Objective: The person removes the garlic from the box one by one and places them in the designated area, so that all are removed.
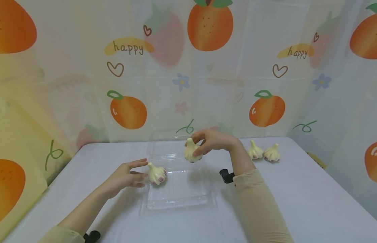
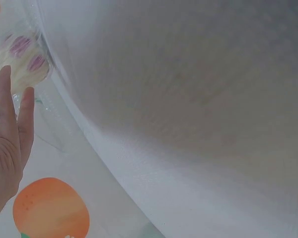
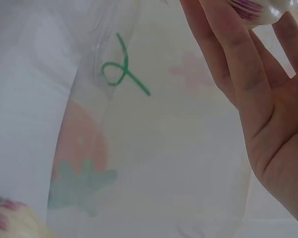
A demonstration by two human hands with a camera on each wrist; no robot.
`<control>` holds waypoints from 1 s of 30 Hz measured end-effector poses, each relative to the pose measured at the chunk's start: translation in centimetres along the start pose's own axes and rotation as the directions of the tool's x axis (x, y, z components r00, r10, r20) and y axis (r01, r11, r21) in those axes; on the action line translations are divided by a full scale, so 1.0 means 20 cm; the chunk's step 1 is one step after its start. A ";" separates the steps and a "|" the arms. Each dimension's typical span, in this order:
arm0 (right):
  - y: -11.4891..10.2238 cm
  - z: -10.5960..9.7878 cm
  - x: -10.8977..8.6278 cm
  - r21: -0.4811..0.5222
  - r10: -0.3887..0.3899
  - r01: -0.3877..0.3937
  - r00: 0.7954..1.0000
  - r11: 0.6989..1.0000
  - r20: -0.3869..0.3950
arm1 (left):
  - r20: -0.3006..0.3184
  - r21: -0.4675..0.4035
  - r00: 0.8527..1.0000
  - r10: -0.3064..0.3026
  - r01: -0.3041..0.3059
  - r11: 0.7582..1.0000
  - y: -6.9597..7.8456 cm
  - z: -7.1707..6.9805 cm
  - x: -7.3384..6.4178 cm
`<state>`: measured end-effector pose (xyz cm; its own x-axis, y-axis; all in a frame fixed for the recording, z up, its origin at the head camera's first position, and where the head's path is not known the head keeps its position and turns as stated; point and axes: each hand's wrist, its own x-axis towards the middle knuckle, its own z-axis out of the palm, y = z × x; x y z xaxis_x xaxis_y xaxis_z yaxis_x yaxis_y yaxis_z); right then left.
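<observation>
My right hand [image 1: 215, 140] pinches a garlic bulb [image 1: 192, 151] between thumb and fingers, stem upward, over the back part of a clear plastic box [image 1: 179, 201]. In the right wrist view the purple-streaked underside of that held bulb [image 3: 256, 10] shows at the top edge. A second garlic bulb [image 1: 157, 174], with purple patches, sits tilted at the left side of the box. Beside it my left hand [image 1: 126, 177] has its fingers spread, their tips close to the bulb. The left wrist view shows two extended fingers [image 2: 26, 119] in front of this bulb [image 2: 27, 59].
Two more garlic bulbs [image 1: 254, 151] stand at the back right of the white table [image 1: 267, 195], behind the right forearm. The box's transparent lid [image 1: 164, 135] stands up at its back, near the fruit-printed curtain [image 1: 212, 74]. A yellow item [image 1: 317, 160] lies beyond the right table edge.
</observation>
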<state>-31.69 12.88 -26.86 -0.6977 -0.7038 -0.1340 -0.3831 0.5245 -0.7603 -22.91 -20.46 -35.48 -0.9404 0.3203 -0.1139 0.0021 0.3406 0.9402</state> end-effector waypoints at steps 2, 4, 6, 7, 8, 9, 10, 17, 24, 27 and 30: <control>0.02 -0.02 -0.02 -0.007 0.012 -0.012 1.000 1.000 -0.010 | -0.001 0.001 1.000 -0.004 0.004 1.000 0.00 0.00 0.00; 0.05 -0.03 -0.04 -0.012 0.010 -0.011 1.000 1.000 -0.021 | -0.002 0.000 1.000 -0.005 0.005 1.000 0.00 0.00 0.00; 0.07 -0.03 -0.06 -0.012 0.001 -0.001 1.000 1.000 -0.031 | -0.006 -0.001 1.000 -0.010 0.010 1.000 0.00 0.00 0.00; 0.08 -0.04 -0.07 -0.008 -0.003 0.003 0.999 1.000 -0.035 | -0.006 -0.001 1.000 -0.010 0.010 1.000 0.00 0.00 0.00; 0.09 -0.04 -0.07 -0.005 -0.007 0.007 0.999 1.000 -0.038 | -0.005 0.000 1.000 -0.007 0.007 1.000 0.00 0.00 0.00; 0.10 -0.04 -0.08 0.001 -0.005 0.005 0.999 1.000 -0.042 | -0.003 0.002 1.000 -0.006 0.006 1.000 0.00 0.00 0.00; 0.11 -0.05 -0.09 0.006 -0.003 0.004 0.999 1.000 -0.044 | -0.003 0.001 1.000 -0.006 0.006 1.000 0.00 0.00 0.01; 0.16 -0.07 -0.17 0.033 0.089 -0.087 0.994 0.996 -0.063 | -0.004 -0.006 1.000 -0.011 0.011 1.000 0.00 -0.01 0.00; 0.22 -0.13 -0.26 -0.020 0.159 -0.162 0.980 0.987 -0.117 | -0.007 -0.003 1.000 -0.012 0.012 1.000 0.00 -0.02 0.00; 0.25 -0.16 -0.29 -0.039 0.158 -0.165 0.979 0.986 -0.131 | -0.007 -0.005 1.000 -0.014 0.014 1.000 0.00 -0.01 0.00; 0.27 -0.18 -0.34 -0.043 0.148 -0.156 0.978 0.987 -0.147 | -0.005 -0.004 1.000 -0.016 0.016 1.000 0.00 -0.01 0.00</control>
<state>-31.23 22.15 -27.85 -0.8281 -0.5400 -0.1505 -0.2949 0.6479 -0.7023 -23.03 -20.65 -35.39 -0.9420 0.3105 -0.1274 -0.0144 0.3418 0.9396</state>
